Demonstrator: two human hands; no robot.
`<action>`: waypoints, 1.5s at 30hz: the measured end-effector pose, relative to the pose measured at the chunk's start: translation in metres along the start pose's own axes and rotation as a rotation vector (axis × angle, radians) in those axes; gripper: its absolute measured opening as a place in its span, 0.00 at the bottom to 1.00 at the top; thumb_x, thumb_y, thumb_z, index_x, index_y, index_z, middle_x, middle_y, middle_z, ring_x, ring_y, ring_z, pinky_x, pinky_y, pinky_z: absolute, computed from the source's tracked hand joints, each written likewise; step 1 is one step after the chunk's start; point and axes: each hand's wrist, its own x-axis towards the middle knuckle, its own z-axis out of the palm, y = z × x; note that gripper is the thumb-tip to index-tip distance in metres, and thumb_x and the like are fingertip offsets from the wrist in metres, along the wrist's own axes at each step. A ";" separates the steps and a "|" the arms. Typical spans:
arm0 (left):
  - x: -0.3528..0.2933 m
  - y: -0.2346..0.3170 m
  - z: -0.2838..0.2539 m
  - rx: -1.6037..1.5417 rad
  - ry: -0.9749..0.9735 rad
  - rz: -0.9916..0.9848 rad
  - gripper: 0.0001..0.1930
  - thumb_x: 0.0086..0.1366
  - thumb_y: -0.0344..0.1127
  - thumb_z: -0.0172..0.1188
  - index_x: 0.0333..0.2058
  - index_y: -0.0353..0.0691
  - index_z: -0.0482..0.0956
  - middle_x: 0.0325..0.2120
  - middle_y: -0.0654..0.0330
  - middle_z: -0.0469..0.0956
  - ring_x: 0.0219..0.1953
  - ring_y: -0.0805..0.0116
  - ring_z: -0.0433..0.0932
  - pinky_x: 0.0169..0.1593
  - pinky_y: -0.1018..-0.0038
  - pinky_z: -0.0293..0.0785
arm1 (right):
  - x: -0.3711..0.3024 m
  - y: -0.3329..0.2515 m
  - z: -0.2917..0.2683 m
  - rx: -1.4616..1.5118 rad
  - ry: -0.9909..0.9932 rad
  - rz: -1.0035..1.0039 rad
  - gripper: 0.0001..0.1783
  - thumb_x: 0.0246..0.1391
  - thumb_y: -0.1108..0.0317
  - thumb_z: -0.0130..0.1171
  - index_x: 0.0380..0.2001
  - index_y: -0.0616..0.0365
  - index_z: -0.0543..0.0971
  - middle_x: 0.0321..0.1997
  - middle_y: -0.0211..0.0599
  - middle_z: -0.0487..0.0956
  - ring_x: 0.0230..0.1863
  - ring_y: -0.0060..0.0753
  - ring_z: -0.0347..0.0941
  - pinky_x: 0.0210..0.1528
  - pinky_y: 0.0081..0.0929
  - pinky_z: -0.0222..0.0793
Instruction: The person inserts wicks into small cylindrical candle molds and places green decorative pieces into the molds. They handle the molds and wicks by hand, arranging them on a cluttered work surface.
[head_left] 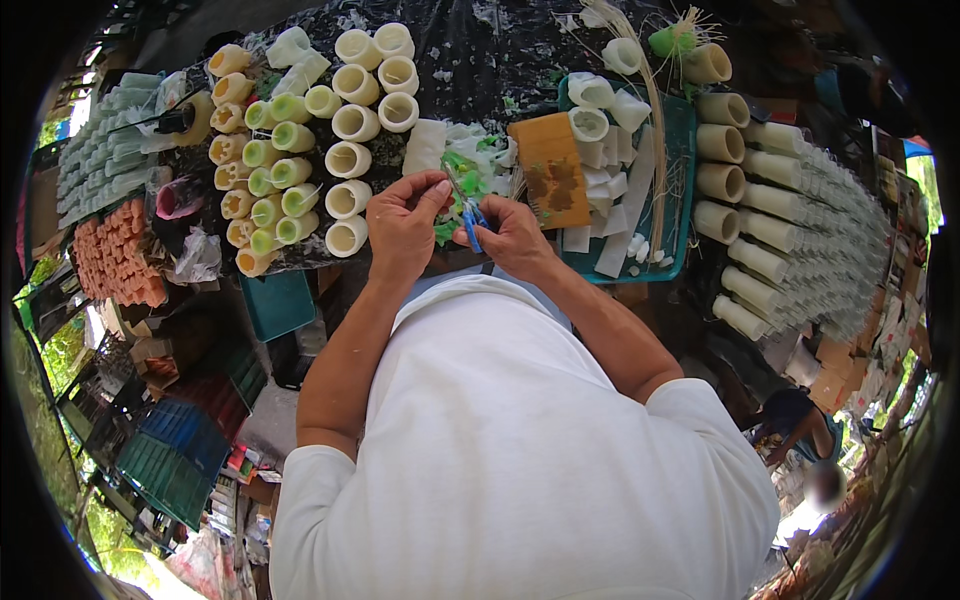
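My right hand [517, 238] is closed around the handles of blue-handled scissors [474, 226] close in front of my body. Beside their blades, my left hand [402, 208] pinches its thumb and fingertips together; what is between them is too small to make out. Under and beyond both hands lie bright green scraps [466, 176] on whitish, crumpled material. A pale flat block [425, 146] lies just beyond my left hand. To the right of my right hand is an orange-brown board [552, 170] with dark stains.
Rows of hollow cream wax cups [354, 123] and green ones [291, 137] stand left. A teal tray [684, 190] with white strips and blocks is at right, beside long pale strands [660, 120]. Stacked pale cylinders [765, 223] fill the far right. Another person [800, 420] is at lower right.
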 end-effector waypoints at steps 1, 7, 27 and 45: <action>0.000 0.000 -0.001 0.018 -0.006 -0.017 0.09 0.69 0.27 0.65 0.44 0.28 0.85 0.33 0.58 0.85 0.33 0.74 0.82 0.40 0.78 0.79 | 0.000 0.002 0.000 0.037 0.002 0.004 0.24 0.51 0.50 0.78 0.29 0.62 0.81 0.20 0.26 0.73 0.25 0.19 0.63 0.28 0.25 0.61; 0.003 -0.010 -0.004 -0.125 -0.070 -0.045 0.14 0.72 0.27 0.62 0.53 0.28 0.79 0.35 0.62 0.83 0.36 0.76 0.80 0.42 0.77 0.78 | 0.039 0.062 -0.021 -0.387 0.203 -0.253 0.15 0.62 0.60 0.64 0.32 0.63 0.82 0.35 0.42 0.82 0.31 0.34 0.78 0.34 0.37 0.72; 0.028 -0.028 -0.016 -0.733 -0.142 -0.219 0.10 0.76 0.34 0.57 0.51 0.39 0.78 0.54 0.56 0.79 0.55 0.61 0.77 0.60 0.59 0.74 | 0.022 0.012 0.036 0.890 0.010 -0.140 0.21 0.58 0.73 0.72 0.54 0.65 0.81 0.46 0.41 0.86 0.43 0.27 0.82 0.48 0.26 0.81; 0.057 -0.070 -0.006 0.093 0.160 0.062 0.21 0.70 0.41 0.64 0.56 0.34 0.75 0.54 0.49 0.79 0.55 0.54 0.76 0.58 0.60 0.72 | 0.051 0.003 0.007 0.988 0.305 -0.070 0.08 0.65 0.69 0.66 0.41 0.63 0.85 0.35 0.40 0.87 0.29 0.27 0.81 0.33 0.21 0.78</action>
